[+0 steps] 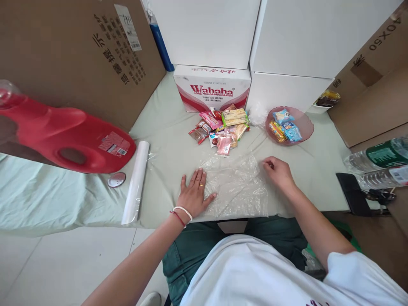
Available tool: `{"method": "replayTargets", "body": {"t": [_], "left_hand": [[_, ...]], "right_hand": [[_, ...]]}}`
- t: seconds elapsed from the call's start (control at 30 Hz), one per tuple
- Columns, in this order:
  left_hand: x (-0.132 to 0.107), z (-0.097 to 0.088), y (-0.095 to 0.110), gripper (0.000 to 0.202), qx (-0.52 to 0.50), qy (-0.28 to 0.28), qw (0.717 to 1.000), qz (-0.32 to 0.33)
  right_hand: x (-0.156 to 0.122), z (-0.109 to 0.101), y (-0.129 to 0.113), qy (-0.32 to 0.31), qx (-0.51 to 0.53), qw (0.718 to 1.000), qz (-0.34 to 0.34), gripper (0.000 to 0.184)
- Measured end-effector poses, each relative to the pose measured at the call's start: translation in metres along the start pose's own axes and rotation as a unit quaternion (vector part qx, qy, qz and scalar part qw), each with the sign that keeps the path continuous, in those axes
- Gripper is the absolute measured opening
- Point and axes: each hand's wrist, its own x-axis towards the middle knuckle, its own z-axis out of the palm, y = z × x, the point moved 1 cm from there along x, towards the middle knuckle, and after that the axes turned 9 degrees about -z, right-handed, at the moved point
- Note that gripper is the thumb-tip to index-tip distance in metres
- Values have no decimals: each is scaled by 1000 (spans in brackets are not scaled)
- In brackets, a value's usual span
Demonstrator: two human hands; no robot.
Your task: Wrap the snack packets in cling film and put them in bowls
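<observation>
A clear plastic bag (236,185) lies flat and wrinkled on the pale green cloth (165,144) in front of me. My left hand (194,193) rests palm down on the bag's left edge, fingers spread. At the bag's upper right corner sits my right hand (278,170), fingers curled and touching the plastic; whether it pinches the film is unclear. Beyond the bag is a pile of small snack packets (221,127). To the right of that pile stands a pink bowl (301,119) holding a few more packets.
A roll of clear bags (136,182) lies left of my hand, beside a round metal lid (116,179) and a big red jug (63,134) on its side. A Wahaha carton (212,87) and cardboard boxes stand behind. Water bottles (379,163) and a black phone (352,193) lie at right.
</observation>
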Motion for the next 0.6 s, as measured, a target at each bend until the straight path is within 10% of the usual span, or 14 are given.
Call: {"method": "replayTargets", "body": {"t": [0.13,0.23,0.37,0.47,0.6], "left_hand": [[1,-4,2,85,6,-4,1000,-1],[0,-6,2,83,7,-4,1000,0],[0,-7,2,82,-4,-4,1000,-3],[0,-6,2,82,-25,0,1000,-3],[1,-6,1,81,-50,6,999,-3]], "right_hand": [[76,23,-60,-45,-117,965,-230,29],[119,51,-93,-140,-171,871,-438,38],[138,74,-99,-202,-222,794,-528,33],[129,65,-80,-175,-245,814,-497,33],[116,32,-38,-126,-189,929,-291,27]]}}
